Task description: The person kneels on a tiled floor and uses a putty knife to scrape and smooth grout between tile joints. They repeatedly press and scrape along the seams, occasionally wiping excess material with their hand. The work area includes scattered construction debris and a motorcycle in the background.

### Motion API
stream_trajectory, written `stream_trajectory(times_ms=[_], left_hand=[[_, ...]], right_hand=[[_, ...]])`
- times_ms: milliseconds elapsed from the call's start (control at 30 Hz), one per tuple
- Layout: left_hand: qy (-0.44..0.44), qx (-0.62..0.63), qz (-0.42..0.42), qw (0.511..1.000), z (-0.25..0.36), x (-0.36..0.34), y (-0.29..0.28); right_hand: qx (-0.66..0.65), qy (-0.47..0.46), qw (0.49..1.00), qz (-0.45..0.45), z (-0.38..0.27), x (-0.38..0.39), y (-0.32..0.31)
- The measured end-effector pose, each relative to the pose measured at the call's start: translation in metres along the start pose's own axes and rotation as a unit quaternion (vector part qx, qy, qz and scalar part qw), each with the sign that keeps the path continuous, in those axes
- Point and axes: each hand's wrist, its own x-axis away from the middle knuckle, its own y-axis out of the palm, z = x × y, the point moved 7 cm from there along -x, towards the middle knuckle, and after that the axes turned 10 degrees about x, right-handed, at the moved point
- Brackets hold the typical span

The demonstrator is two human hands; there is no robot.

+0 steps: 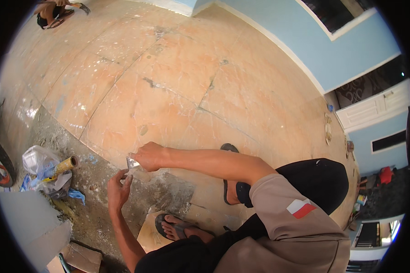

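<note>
In my right hand (148,156), closed around it, is a small flat tool with a shiny metal blade, seemingly a putty knife (131,163). Its handle is hidden by my fingers. My left hand (119,187) comes up from below, thumb and forefinger pinched at the lower edge of the blade. Both hands are above the line where the orange floor tiles (168,118) meet a rough grey cement strip (100,200). My sandalled feet are beside this strip, one of them in a dark sandal (160,225).
Plastic bags (43,164) with a yellow roll (66,166) lie left of my hands. A wheel (2,164) and a pale board (27,227) stand at the left rim. Another person (54,16) crouches far left, holding a tool. A light-blue wall (278,36) borders the tiles.
</note>
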Motion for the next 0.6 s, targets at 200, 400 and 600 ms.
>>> stream_trajectory(times_ms=[200, 400, 600], left_hand=[[0.104, 0.078, 0.026, 0.991, 0.117, -0.018, -0.008], [0.125, 0.098, -0.033, 0.987, 0.166, -0.022, -0.005], [0.120, -0.075, -0.193, 0.971, 0.158, -0.003, -0.013]], right_hand=[[0.149, -0.017, 0.987, -0.060, 0.065, 0.111, -0.054], [0.105, 0.057, 0.993, 0.001, 0.093, 0.234, -0.155], [-0.137, 0.253, 0.958, 0.021, 0.131, 0.329, -0.062]])
